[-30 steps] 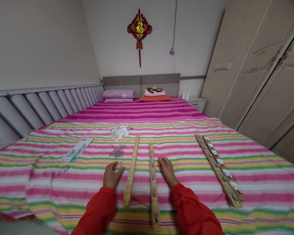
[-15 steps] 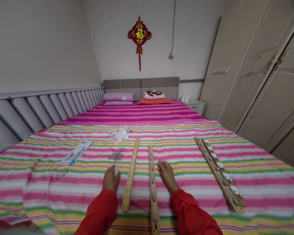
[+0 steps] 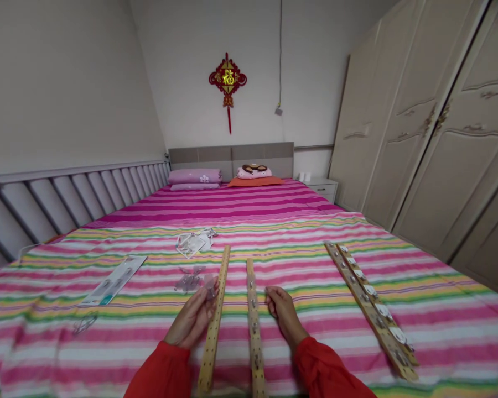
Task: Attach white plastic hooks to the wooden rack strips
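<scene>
My left hand [image 3: 195,315] pinches a small clear plastic piece [image 3: 209,284], held up beside a pale wooden strip [image 3: 211,342] dotted with holes. To the right lies a second wooden strip [image 3: 255,345], with metal pieces on clear plastic spaced along it. My right hand [image 3: 283,309] is close to this strip's right side, its fingers pinched together; whatever they may hold is too small to make out. Beyond my left hand several clear plastic pieces [image 3: 186,281] are loosely heaped on the striped sheet.
Two more wooden strips lie at the right, one with metal pieces [image 3: 365,298], one with white round pieces [image 3: 384,311]. Flat packaging [image 3: 114,282], a small wire bundle [image 3: 85,321] and white cards [image 3: 193,242] lie to the left. A slatted rail [image 3: 78,193] borders the bed.
My left hand has turned palm upward and moved right, lifting the plastic piece towards the holed strip. My right hand stays beside the second strip. The view has tilted up slightly.
</scene>
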A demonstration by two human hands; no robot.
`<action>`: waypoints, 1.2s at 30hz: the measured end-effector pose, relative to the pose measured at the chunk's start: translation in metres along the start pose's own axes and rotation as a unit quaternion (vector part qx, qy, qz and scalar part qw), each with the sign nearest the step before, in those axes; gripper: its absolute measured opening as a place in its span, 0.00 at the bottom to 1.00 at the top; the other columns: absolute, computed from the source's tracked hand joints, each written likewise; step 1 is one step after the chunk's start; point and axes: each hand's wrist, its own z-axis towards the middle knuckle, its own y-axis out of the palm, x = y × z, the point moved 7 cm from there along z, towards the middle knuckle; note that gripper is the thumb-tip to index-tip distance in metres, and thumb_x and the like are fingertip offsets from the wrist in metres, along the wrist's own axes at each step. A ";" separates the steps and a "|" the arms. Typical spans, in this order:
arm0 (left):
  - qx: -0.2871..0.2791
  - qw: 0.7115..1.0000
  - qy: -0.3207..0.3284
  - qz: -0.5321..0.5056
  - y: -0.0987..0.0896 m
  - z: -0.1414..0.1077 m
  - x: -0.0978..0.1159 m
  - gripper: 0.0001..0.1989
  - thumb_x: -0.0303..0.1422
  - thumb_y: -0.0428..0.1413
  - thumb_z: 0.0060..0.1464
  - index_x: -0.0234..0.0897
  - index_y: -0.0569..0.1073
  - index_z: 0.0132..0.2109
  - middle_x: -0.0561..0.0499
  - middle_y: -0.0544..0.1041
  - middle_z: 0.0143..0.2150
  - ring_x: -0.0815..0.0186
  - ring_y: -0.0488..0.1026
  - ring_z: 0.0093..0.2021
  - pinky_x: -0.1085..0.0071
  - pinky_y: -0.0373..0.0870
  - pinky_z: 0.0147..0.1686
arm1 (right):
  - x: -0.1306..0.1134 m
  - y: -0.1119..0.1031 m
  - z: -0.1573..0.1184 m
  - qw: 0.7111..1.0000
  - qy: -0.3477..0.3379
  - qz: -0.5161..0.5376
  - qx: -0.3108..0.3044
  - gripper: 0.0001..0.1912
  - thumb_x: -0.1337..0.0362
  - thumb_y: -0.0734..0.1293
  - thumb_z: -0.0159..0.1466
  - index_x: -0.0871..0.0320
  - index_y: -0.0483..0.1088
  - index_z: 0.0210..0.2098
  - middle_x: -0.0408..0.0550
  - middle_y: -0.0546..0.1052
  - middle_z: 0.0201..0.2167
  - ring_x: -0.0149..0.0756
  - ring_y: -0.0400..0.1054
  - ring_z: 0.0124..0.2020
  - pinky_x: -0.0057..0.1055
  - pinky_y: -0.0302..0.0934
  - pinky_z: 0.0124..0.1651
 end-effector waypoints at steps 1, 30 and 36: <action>-0.017 1.000 -0.010 -0.009 0.005 0.001 -0.004 0.18 0.35 0.62 0.48 0.39 0.76 0.48 0.46 0.76 0.53 0.65 0.74 0.49 0.76 0.72 0.38 | -0.002 0.002 -0.001 1.000 0.006 0.000 -0.002 0.19 0.50 0.72 0.48 0.58 0.65 0.21 0.37 0.66 0.14 0.21 0.46 0.10 0.22 0.35 0.14; 0.019 0.997 -0.024 0.064 0.071 0.108 -0.035 0.12 0.29 0.68 0.36 0.33 0.78 0.33 0.52 0.76 0.27 0.74 0.69 0.26 0.79 0.65 0.27 | -0.047 0.050 0.051 0.998 0.018 -0.002 -0.068 0.13 0.58 0.75 0.43 0.60 0.72 0.22 0.41 0.71 0.13 0.27 0.62 0.15 0.23 0.55 0.18; 0.048 0.983 0.025 0.176 0.060 0.130 -0.042 0.17 0.37 0.67 0.32 0.31 0.78 0.31 0.53 0.74 0.22 0.73 0.67 0.23 0.76 0.63 0.26 | -0.032 0.040 0.073 0.999 0.009 -0.028 -0.033 0.10 0.61 0.73 0.42 0.60 0.71 0.20 0.41 0.71 0.13 0.27 0.63 0.14 0.25 0.58 0.19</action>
